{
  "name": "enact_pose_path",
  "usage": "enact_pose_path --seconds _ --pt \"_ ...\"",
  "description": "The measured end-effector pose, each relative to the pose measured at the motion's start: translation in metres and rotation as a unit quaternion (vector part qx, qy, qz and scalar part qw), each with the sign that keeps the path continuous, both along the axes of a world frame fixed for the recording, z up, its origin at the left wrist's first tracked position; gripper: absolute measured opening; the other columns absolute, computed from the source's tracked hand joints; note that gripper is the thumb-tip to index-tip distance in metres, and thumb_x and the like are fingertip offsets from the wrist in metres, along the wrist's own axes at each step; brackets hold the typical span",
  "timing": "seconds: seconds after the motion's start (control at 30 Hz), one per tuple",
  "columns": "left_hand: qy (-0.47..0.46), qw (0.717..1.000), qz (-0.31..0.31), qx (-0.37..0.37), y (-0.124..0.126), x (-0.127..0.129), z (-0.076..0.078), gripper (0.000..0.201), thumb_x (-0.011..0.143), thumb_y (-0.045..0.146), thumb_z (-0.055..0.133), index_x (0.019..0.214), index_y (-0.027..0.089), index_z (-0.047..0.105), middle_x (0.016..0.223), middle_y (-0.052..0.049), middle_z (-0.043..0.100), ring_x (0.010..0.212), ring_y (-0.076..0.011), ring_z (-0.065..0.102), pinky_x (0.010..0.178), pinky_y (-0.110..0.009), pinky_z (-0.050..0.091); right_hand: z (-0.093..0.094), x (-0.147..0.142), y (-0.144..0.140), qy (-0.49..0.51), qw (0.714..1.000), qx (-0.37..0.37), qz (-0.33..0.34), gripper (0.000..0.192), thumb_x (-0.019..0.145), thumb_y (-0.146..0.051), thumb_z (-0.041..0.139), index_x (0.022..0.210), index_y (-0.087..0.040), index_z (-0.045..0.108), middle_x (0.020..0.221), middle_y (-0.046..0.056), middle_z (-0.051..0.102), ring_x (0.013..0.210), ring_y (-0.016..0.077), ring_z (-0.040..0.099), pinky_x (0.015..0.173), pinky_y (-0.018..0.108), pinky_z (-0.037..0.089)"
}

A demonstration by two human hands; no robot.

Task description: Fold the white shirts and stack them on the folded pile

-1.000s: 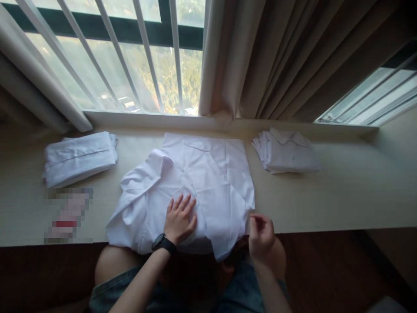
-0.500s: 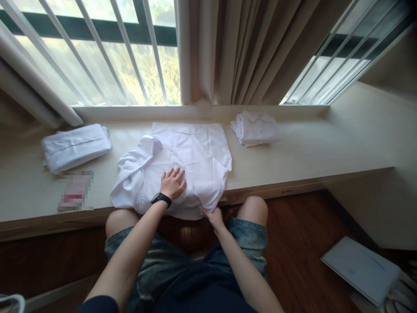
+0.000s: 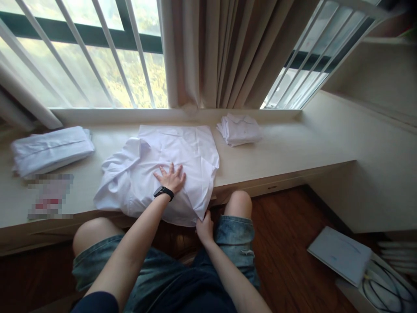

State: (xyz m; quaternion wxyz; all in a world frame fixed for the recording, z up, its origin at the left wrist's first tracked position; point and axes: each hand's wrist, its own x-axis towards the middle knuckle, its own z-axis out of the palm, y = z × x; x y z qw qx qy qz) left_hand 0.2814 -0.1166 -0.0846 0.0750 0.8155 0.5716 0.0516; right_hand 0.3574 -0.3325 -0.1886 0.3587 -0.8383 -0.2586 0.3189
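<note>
Centrally, white shirt (image 3: 182, 152) spread on worktop (image 3: 286, 152) (hem overhanging near edge). Left hand (image 3: 171, 177) flat on it, fingers splayed; right hand (image 3: 205, 227) pinching hanging corner.

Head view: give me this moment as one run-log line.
left hand: flat on white shirt | right hand: pinching shirt's hanging corner | shirt: spread on ledge | folded stacks: left, right
</note>
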Motion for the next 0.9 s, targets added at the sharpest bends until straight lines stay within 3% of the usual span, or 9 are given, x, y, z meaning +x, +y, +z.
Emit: enact_pose_path --seconds 0.1,0.3,0.47,0.63,0.77,0.83,0.9 --pt "-0.004 1.0 -0.003 0.01 0.001 -0.003 -0.007 0.064 0.096 0.065 0.027 0.154 0.04 0.039 0.168 -0.005 0.023 0.147 -0.0564 0.009 0.105 -0.084 0.002 -0.003 -0.006 -0.004 0.073 0.997 0.023 0.012 0.026 0.086 -0.017 0.048 0.112 -0.02 0.052 0.062 -0.002 0.062 0.046 0.019 0.064 0.042 0.023 0.045" --pt "0.001 1.0 -0.008 0.008 0.024 -0.009 -0.009 0.065 0.095 0.065 0.027 0.154 0.041 0.039 0.168 -0.004 0.023 0.147 -0.0567 0.009 0.104 -0.085 0.001 -0.005 -0.009 0.012 0.108 0.989 0.099 0.018 0.027 0.082 -0.017 0.049 0.109 -0.021 0.049 0.055 -0.007 0.056 0.043 0.019 0.063 0.038 0.022 0.046" --pt "0.011 1.0 0.008 -0.009 0.065 -0.017 -0.005 0.067 0.095 0.065 0.026 0.155 0.04 0.037 0.168 -0.005 0.021 0.147 -0.056 0.012 0.104 -0.085 0.004 0.015 -0.004 0.044 0.113 0.983 0.143 0.036 0.028 0.08 -0.02 0.051 0.107 -0.021 0.048 0.061 -0.004 0.061 0.043 0.0189 0.064 0.038 0.024 0.048" --pt "0.016 1.0 0.015 -0.017 0.091 -0.023 0.005 0.065 0.095 0.063 0.028 0.155 0.038 0.039 0.168 -0.006 0.023 0.148 -0.0547 0.015 0.106 -0.083 0.007 0.033 -0.003 0.044 0.137 0.975 0.156 0.083 0.043 0.081 -0.029 0.059 0.122 -0.019 0.048 0.074 0.001 0.068 0.047 0.0181 0.065 0.041 0.025 0.049" --pt "0.005 0.998 0.005 0.057 0.07 -0.012 0.012 0.058 0.097 0.049 0.038 0.151 0.028 0.048 0.167 -0.01 0.024 0.15 -0.0498 0.015 0.11 -0.08 0.009 0.05 0.036 0.06 0.034 0.964 0.257 0.054 0.054 0.085 -0.033 0.06 0.136 -0.02 0.045 0.078 0.001 0.066 0.061 0.018 0.066 0.056 0.027 0.056" --pt "-0.024 0.993 -0.057 0.101 0.043 -0.003 0.012 0.056 0.097 0.042 0.04 0.15 0.027 0.048 0.166 -0.01 0.028 0.151 -0.0426 0.02 0.116 -0.072 0.015 0.063 0.074 0.091 -0.016 0.956 0.289 0.044 0.047 0.087 -0.03 0.055 0.133 -0.02 0.05 0.091 0.005 0.067 0.069 0.0177 0.067 0.065 0.029 0.059" --pt "-0.06 0.983 -0.132 0.112 0.012 0.005 0.009 0.053 0.1 0.044 0.038 0.151 0.031 0.047 0.163 -0.006 0.034 0.151 -0.0361 0.026 0.119 -0.065 0.021 0.077 0.117 0.134 -0.089 0.948 0.297 0.078 0.047 0.084 -0.02 0.053 0.13 -0.02 0.056 0.113 0.009 0.064 0.084 0.0181 0.068 0.078 0.031 0.059"
